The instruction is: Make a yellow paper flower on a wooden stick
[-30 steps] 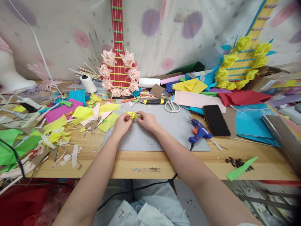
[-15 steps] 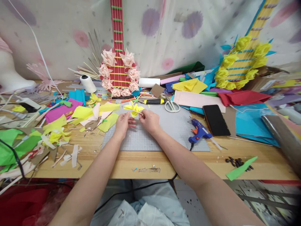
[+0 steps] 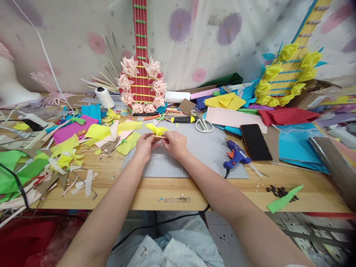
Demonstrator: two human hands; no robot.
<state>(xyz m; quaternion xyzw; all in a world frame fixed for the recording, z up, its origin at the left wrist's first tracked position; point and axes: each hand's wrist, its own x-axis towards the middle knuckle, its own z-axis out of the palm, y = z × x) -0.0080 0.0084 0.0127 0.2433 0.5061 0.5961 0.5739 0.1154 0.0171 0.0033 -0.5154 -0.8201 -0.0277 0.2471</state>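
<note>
In front of me, over the grey cutting mat [image 3: 167,165], I hold a yellow crepe paper piece [image 3: 155,129] with a thin wooden stick [image 3: 159,137] across its near edge. My right hand [image 3: 176,144] is closed, pinching the right end of the stick. My left hand [image 3: 144,147] is curled with its fingertips at the stick's left end and the yellow paper. The fingertips partly cover how paper and stick meet.
Scissors [image 3: 204,126] and a utility knife [image 3: 183,119] lie behind the mat; a blue glue gun [image 3: 236,155] and a phone [image 3: 256,142] lie right. Paper scraps [image 3: 96,132] cover the left. Paper guitars in red [image 3: 140,87] and yellow [image 3: 287,74] stand at the back.
My left hand's fingers have come in to the yellow paper and the stick's left end. The paper has tilted and bunched, and the stick now lies nearly level.
</note>
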